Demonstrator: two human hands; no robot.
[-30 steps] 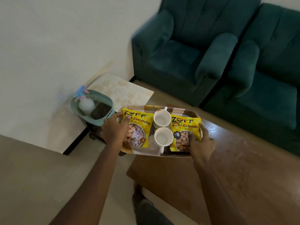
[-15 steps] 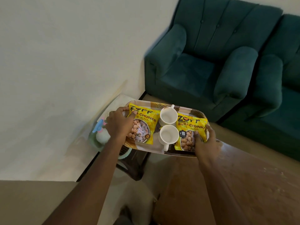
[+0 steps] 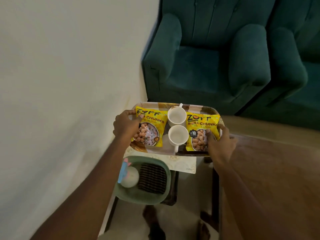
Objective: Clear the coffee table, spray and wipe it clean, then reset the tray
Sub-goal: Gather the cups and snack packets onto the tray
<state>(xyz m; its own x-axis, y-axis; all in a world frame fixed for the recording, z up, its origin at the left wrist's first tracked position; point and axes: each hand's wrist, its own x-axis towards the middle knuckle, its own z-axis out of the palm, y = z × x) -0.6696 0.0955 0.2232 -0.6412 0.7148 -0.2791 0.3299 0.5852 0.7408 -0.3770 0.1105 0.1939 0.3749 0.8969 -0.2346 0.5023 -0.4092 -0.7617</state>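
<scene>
Wall (image 3: pixel 60 84), plain and pale, fills the space left of the tray (image 3: pixel 199 108). Left hand (image 3: pixel 127 126) grips the tray's left edge, fingers curled round the rim and thumb pressed down on the left packet (image 3: pixel 150 129), a yellow bag of soya chunks lying flat on the tray's left side. Below the tray's left end sits a green basin (image 3: pixel 143 196) holding a spray bottle (image 3: pixel 129 175) and, beside it, a dark ribbed cloth (image 3: pixel 152 177). The tray is over a side table (image 3: pixel 183 163) with a pale patterned top; I cannot tell whether it rests on it.

In the middle of the tray stand two white cups, the far cup (image 3: pixel 176 116) and the near cup (image 3: pixel 178 135), upright and touching each other, between the packets. The right packet (image 3: pixel 201 132) lies flat on the tray's right side. Right hand (image 3: pixel 220 144) grips the tray's right edge, thumb on that packet and fingers wrapped round the rim.

Behind the tray stands a green armchair (image 3: pixel 207 66), with a second armchair (image 3: pixel 303 66) to its right. The brown wooden coffee table (image 3: pixel 277 179) lies to the right of the tray, under the right forearm.
</scene>
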